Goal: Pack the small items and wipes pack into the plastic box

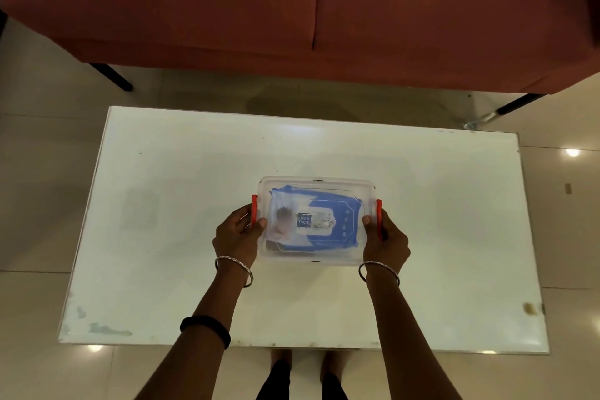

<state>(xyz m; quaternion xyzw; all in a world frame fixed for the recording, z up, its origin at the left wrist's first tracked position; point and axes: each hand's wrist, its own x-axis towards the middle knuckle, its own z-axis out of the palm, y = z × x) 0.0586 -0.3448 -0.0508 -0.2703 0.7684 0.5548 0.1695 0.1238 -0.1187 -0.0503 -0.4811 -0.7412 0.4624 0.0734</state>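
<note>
We look down on a white glass-topped desk (422, 237) standing on glossy cream floor tiles (39, 172). Beyond it sits a rust-red sofa (227, 3) on thin black legs (113, 76). Ceiling lights reflect as bright spots (572, 152) on the tiles.

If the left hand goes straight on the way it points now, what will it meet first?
The left hand already touches the plastic box at its red latch. Past that, only bare table, then probably the sofa; depth is unclear.
</note>
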